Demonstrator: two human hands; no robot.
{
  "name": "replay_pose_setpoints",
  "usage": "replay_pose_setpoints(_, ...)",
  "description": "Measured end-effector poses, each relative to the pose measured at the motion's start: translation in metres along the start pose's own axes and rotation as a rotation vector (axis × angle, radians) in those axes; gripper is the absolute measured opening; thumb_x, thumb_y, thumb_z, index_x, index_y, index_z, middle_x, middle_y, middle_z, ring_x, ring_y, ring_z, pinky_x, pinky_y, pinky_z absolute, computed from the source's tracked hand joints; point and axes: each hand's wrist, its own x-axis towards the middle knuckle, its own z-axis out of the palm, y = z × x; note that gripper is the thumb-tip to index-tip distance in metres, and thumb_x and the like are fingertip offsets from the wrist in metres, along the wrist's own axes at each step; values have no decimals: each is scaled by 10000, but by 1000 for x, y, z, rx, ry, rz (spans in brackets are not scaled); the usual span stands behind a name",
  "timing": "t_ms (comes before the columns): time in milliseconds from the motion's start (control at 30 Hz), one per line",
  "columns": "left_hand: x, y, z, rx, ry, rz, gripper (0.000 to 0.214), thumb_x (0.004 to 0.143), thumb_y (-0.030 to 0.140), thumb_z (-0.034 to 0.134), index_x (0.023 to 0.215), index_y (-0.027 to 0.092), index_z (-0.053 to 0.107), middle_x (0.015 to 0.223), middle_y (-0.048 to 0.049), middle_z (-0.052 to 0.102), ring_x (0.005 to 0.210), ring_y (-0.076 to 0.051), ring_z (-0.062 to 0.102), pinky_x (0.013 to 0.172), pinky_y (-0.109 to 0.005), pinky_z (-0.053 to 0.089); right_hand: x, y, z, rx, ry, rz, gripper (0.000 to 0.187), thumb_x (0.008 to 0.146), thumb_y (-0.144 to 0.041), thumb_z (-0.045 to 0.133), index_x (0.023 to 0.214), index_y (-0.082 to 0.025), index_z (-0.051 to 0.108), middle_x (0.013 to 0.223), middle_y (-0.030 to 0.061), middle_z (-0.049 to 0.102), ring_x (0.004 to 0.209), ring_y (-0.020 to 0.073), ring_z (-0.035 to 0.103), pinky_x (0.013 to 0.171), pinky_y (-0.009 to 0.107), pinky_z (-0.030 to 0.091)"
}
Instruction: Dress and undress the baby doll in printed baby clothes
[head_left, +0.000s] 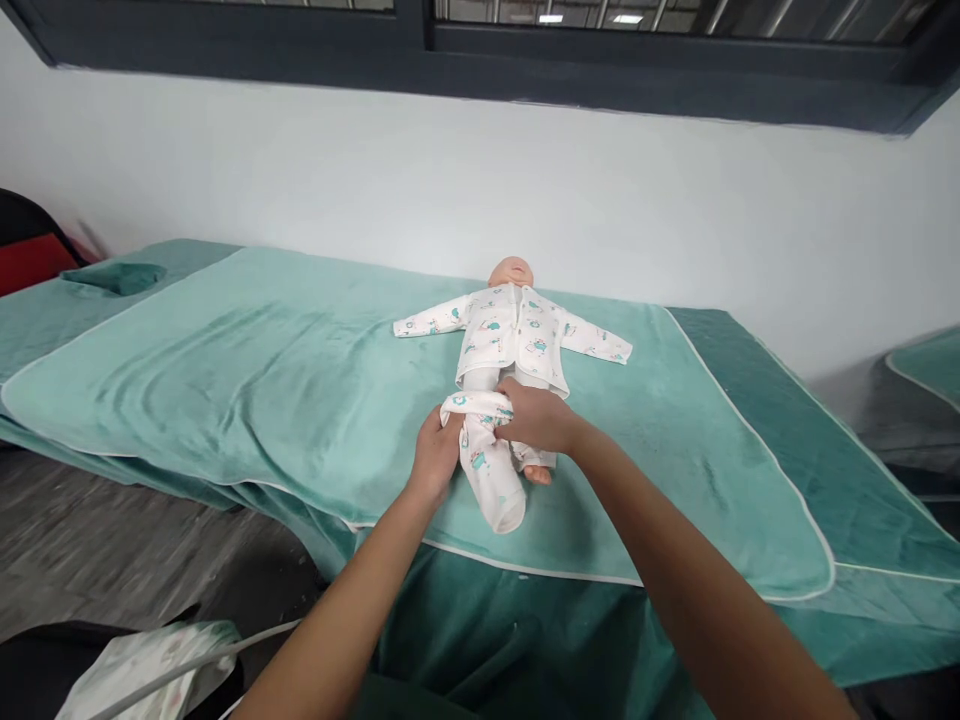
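Observation:
A baby doll (511, 270) lies on its back on the green bed cover, its head toward the wall. It wears a white printed baby jacket (487, 335) with both sleeves spread outward. Matching baby pants (491, 480) are around its legs; one pant leg hangs loose toward me, while a bare foot (538, 474) shows below the other. My left hand (436, 450) grips the bunched waistband at its left side. On the opposite side, my right hand (536, 415) pinches the same waistband, covering part of the doll's leg.
The light green cover (300, 380) lies over a darker green bed (750, 370) against a white wall. A dark window frame (480, 65) runs above. At lower left are a printed cloth (161, 665) and a pale cable (202, 660). A red and black object (34, 262) stands far left.

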Motion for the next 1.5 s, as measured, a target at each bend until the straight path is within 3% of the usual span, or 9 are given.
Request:
replay_pose_setpoints(133, 12, 6, 2, 29, -9, 42, 301, 773, 450, 667, 800, 151, 655, 776, -14, 639, 695, -138, 523, 615, -241, 409, 5, -2, 3, -122, 40, -41, 275, 832, -350, 649, 1070, -215, 620, 1091, 72, 746, 1006, 278, 678, 706, 291, 400)
replay_pose_setpoints(300, 41, 8, 0, 144, -35, 178, 225, 757, 383, 619, 704, 164, 613, 683, 14, 589, 656, -132, 472, 595, -240, 380, 1, 0, -3, -8, 50, -68, 205, 847, -337, 644, 1029, -247, 665, 1071, 21, 760, 963, 231, 681, 737, 275, 422)
replay_pose_setpoints(533, 88, 15, 4, 244, -191, 309, 161, 728, 302, 572, 708, 158, 642, 681, 11, 606, 659, -145, 492, 600, -247, 386, 10, 0, -5, 86, 65, -41, 92, 786, -218, 615, 875, -225, 637, 926, 11, 756, 810, 200, 672, 691, 263, 425)
replay_pose_setpoints(733, 114, 17, 18, 286, -67, 404, 147, 731, 263, 551, 610, 186, 518, 603, 29, 489, 637, -138, 414, 595, -254, 322, 20, -4, -2, 323, 119, 138, 132, 826, -222, 508, 916, -222, 604, 651, -8, 682, 559, 182, 645, 607, 270, 449)
replay_pose_setpoints(967, 121, 19, 23, 445, 107, 589, 231, 732, 213, 548, 577, 211, 377, 625, 25, 425, 651, -146, 386, 639, -283, 304, 30, -5, 9, 254, 257, 220, 135, 870, -238, 449, 931, -228, 569, 796, 48, 693, 666, 218, 649, 640, 306, 440)
replay_pose_setpoints(1167, 90, 16, 10, 291, -2, 421, 106, 787, 294, 587, 752, 196, 609, 754, 15, 609, 748, -158, 510, 704, -277, 390, 15, 0, 23, 221, 514, 142, 128, 841, -278, 521, 958, -228, 532, 969, 63, 654, 902, 244, 616, 768, 340, 453)
replay_pose_setpoints(1300, 72, 18, -13, -20, -163, 248, 246, 791, 436, 658, 802, 191, 679, 849, -34, 669, 821, -178, 576, 769, -295, 452, -5, 16, 17, 324, 766, -31, 128, 879, -308, 533, 984, -235, 525, 1048, 64, 587, 973, 211, 577, 869, 340, 465)
replay_pose_setpoints(1400, 75, 28, -24, -134, -235, 165, 371, 815, 541, 605, 803, 181, 690, 921, -89, 683, 879, -202, 617, 796, -325, 490, -6, 31, 11, 344, 922, 9, 160, 934, -378, 507, 997, -232, 523, 1057, 74, 563, 940, 209, 566, 849, 350, 474)
replay_pose_setpoints(1500, 88, 41, -18, -75, -158, 134, 318, 728, 477, 711, 837, 178, 695, 872, -72, 672, 813, -182, 608, 742, -308, 479, 4, 39, 7, 319, 861, 91, 160, 927, -354, 528, 1016, -221, 524, 1097, 81, 559, 893, 199, 580, 816, 347, 479)
